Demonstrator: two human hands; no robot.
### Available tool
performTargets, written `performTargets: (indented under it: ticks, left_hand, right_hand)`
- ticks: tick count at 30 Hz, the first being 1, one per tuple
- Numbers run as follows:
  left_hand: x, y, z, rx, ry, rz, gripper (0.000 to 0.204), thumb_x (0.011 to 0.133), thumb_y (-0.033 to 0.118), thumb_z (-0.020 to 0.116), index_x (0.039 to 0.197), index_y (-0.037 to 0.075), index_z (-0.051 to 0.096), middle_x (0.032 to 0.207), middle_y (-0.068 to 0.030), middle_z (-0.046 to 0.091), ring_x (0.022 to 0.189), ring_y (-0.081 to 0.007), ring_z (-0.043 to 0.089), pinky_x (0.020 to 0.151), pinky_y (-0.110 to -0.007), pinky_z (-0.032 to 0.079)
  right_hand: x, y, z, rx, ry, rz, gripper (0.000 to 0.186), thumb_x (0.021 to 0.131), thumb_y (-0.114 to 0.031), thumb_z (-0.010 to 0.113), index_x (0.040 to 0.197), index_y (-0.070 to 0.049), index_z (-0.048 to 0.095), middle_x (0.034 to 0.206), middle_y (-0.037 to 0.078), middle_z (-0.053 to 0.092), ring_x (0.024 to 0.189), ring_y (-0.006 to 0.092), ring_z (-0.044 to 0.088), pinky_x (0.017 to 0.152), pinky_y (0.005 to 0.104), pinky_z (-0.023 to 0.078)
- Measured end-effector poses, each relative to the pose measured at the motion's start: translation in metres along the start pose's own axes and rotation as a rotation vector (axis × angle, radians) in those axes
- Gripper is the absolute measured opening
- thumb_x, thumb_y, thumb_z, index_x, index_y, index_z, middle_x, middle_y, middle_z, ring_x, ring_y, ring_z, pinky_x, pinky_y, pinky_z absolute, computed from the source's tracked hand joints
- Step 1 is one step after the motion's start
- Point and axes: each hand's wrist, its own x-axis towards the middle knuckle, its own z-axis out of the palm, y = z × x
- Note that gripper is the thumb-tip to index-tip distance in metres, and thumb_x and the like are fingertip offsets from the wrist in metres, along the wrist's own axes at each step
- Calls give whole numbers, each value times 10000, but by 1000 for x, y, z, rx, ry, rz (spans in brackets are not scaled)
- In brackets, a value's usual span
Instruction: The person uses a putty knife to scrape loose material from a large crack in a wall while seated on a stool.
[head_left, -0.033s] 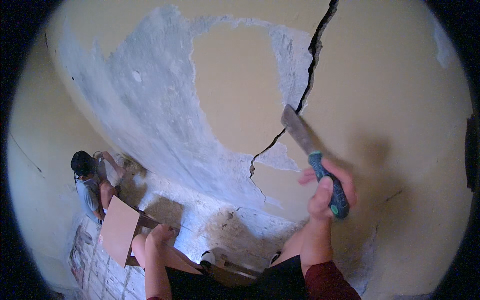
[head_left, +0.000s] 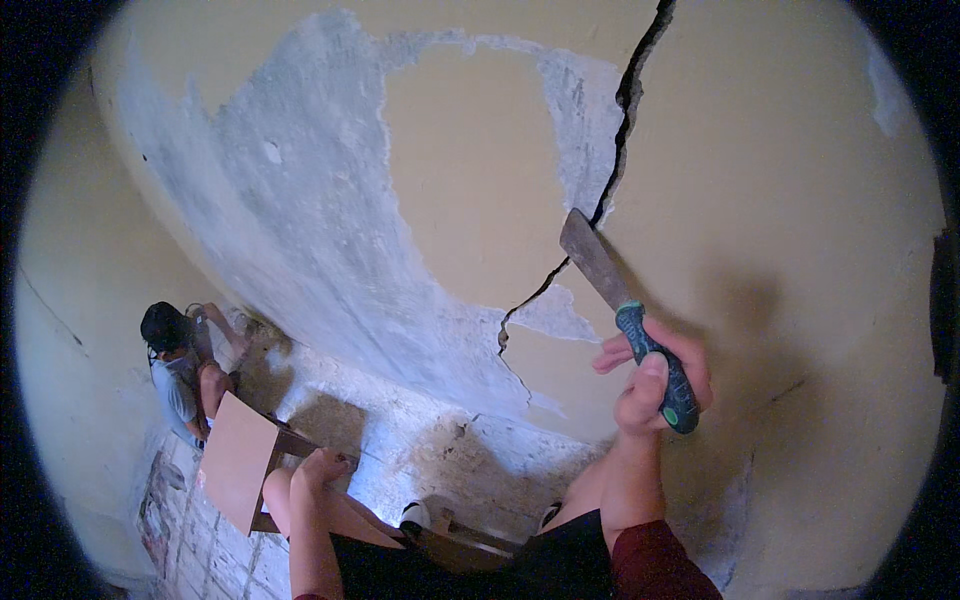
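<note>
Scraper meeting a cracked, peeling wall

The right hand is wrapping its grip tightly around the dark handle of a scraper, whose flat blade is lying against the yellow wall just beside the long crack. The left hand is holding a flat brown board low down, its grip pinching the board's edge. Another person is crouching by the wall below.

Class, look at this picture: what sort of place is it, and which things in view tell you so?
Probably a room under renovation. The yellow wall is stripped to bare grey plaster, a long crack runs down it, and the right hand holds a scraper near that crack. Debris covers the floor.
</note>
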Motion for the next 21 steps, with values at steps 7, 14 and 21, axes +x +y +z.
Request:
performTargets:
  ticks: [7,14,21]
  left_hand:
    - [4,7,0,-14,12,19,326,800,349,587,952,71,665,949,-168,661,914,-347,633,797,-443,500]
    - [-1,4,-4,-13,19,7,327,800,351,586,955,73,666,952,-171,659,919,-347,631,802,-441,499]
    - [-7,4,-4,-33,35,-12,329,800,352,584,959,76,666,956,-173,657,923,-348,629,807,-439,497]
  right_hand:
    - [-12,21,-28,201,111,-289,320,862,-246,502,980,49,540,580,207,570,441,249,586,398,332,482]
    - [-9,6,-15,196,182,-180,375,872,-313,469,1038,21,502,585,207,568,427,258,563,376,312,451]
    - [-8,12,-9,210,24,-22,391,873,-349,515,1111,-40,494,705,202,607,547,265,606,498,354,491]
